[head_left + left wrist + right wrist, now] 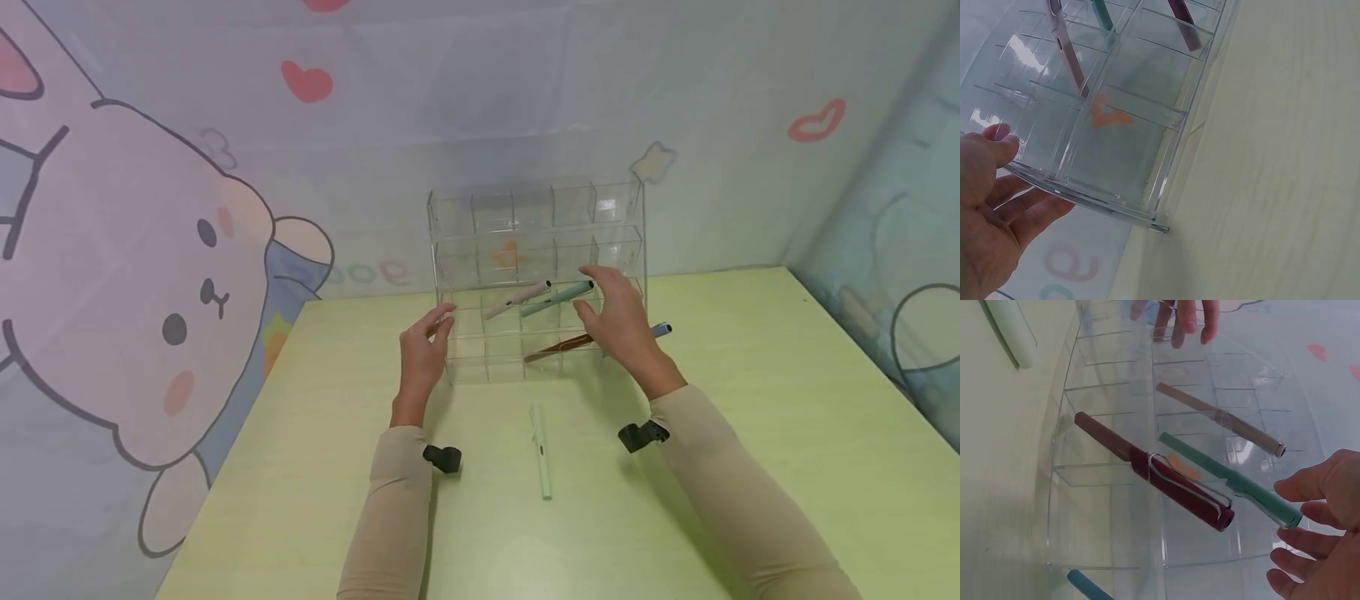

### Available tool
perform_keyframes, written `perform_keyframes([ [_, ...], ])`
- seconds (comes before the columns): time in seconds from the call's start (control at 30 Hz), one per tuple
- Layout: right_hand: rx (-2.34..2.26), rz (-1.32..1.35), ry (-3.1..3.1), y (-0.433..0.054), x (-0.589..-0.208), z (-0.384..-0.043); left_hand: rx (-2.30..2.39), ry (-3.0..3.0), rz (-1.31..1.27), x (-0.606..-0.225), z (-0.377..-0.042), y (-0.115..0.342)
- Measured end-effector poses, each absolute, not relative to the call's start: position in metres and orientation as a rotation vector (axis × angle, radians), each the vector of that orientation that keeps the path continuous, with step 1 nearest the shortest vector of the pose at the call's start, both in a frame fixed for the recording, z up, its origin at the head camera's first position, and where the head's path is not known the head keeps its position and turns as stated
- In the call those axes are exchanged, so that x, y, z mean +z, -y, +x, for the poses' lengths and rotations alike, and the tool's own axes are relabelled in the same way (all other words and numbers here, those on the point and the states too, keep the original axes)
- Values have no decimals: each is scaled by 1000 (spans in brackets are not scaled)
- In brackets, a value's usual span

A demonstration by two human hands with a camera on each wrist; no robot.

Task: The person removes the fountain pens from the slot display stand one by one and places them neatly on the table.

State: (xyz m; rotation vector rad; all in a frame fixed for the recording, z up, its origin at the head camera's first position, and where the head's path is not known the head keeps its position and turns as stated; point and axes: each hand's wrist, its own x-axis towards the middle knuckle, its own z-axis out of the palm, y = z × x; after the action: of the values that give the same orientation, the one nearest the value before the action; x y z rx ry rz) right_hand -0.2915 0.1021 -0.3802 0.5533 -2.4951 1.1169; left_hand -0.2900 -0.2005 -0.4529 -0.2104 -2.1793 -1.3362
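Teal-green cylindrical pen [558,298]: in clear acrylic tiered rack [506,369]; long axis slanting, cap end up-right between spread thumb and fingers of right hand [621,321], contact unclear; barrel end down-left. Pale-pink slim pen [519,301]: left of those fingers. Dark-red pen [1179,492]: below them. Left hand [423,354]: fingers pinching rack's side edge.

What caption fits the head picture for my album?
Two hands at a clear rack of pens, a pale green pen in front.
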Motion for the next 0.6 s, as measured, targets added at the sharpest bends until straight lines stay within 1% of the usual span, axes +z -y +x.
perform_keyframes([
  [0.23, 1089, 577, 2563, -102, -383, -299, -1336, 2192, -200, -451, -291, 201],
  [0.6, 1116, 583, 2604, -99, -383, -303, -1332, 2210, -199, -453, -291, 201],
])
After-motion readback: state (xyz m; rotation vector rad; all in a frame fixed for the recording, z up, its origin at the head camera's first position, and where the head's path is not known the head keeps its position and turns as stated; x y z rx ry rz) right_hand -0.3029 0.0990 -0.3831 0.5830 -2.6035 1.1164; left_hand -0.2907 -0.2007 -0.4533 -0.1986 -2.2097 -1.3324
